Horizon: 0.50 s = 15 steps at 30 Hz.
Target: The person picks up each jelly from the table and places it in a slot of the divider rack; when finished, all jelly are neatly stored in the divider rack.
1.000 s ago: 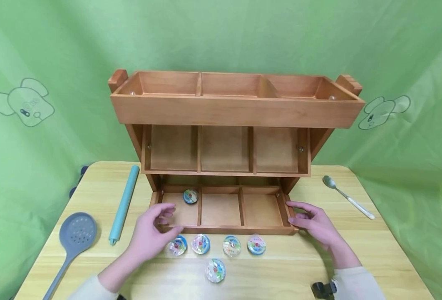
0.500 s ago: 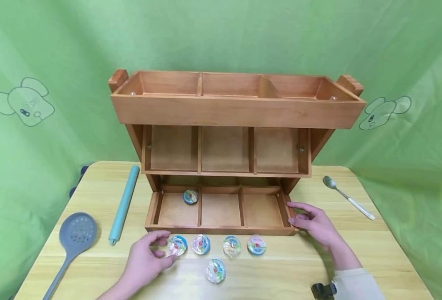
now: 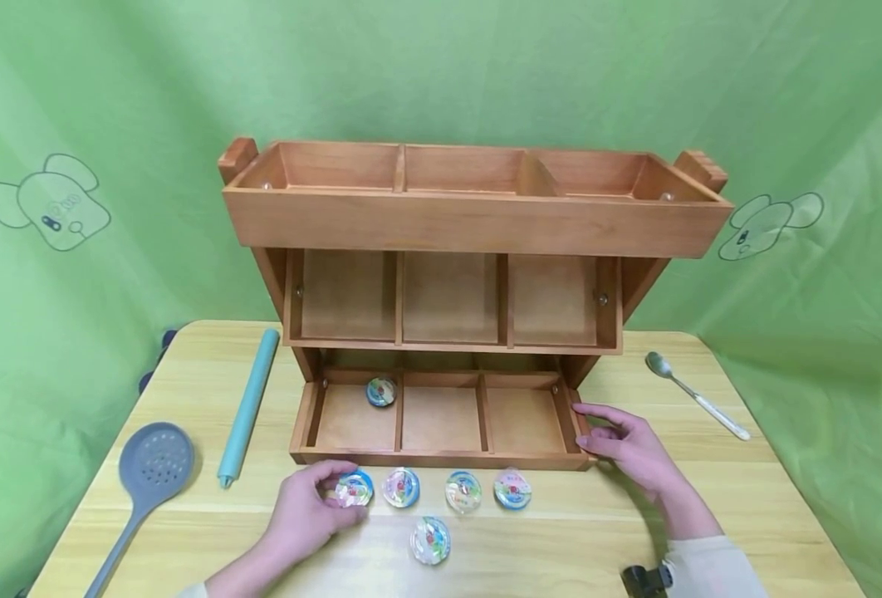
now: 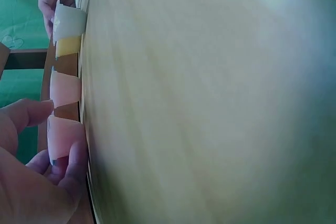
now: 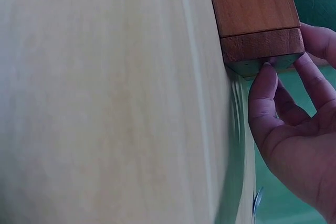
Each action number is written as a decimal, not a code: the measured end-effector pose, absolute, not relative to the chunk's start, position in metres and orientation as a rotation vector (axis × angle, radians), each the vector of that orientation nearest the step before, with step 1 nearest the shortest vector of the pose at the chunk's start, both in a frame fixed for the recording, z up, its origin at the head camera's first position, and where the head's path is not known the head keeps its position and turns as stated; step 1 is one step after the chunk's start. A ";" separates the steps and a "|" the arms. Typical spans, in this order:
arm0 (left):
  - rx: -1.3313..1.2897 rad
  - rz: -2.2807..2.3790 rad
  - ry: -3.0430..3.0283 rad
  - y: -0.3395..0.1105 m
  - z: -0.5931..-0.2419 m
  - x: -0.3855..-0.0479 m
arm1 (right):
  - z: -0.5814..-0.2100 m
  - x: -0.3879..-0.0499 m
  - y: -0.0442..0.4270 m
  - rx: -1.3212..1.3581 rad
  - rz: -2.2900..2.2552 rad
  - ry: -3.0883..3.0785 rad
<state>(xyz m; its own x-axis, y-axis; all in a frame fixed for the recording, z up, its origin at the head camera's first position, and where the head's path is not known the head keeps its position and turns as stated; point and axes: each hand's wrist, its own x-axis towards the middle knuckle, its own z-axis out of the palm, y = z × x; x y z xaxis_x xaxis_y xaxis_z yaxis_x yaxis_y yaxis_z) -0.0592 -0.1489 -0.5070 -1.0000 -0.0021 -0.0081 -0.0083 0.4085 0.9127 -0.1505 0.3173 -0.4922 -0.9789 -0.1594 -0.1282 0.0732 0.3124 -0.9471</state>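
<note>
skimmer (image 3: 154, 462) (perforated), teal rod (image 3: 249, 407), spoon (image 3: 713, 409)

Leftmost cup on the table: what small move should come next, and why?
Probably the left hand should close its grip around the leftmost cup: its thumb and fingers flank that cup, which sits on the table, and the views don't show clearly whether the hold is firm.

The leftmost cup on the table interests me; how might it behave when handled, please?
The leftmost cup is probably light, being smaller than the left hand. Its side narrows toward the base, so it could tip if nudged near the top. Its glossy lid may feel slippery.
</note>
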 end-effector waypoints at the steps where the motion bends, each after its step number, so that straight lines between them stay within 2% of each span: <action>1: -0.006 1.694 2.641 -0.149 -0.507 -0.059 | -0.492 -0.150 0.317 -0.079 -1.729 2.380; 8: 0.027 1.653 2.662 -0.149 -0.510 -0.060 | -0.493 -0.149 0.318 -0.083 -1.718 2.393; 15: 0.198 1.691 2.459 -0.160 -0.490 -0.059 | -0.492 -0.151 0.317 -0.101 -1.721 2.373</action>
<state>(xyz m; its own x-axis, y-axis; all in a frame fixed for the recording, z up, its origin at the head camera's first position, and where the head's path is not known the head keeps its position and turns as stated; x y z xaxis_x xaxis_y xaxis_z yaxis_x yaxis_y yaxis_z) -0.0588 -0.1602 -0.4900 -0.9800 0.1930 -0.0489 0.0235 0.3559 0.9342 -0.1513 0.3173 -0.4923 -0.9759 -0.1770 -0.1279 0.0666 0.3167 -0.9462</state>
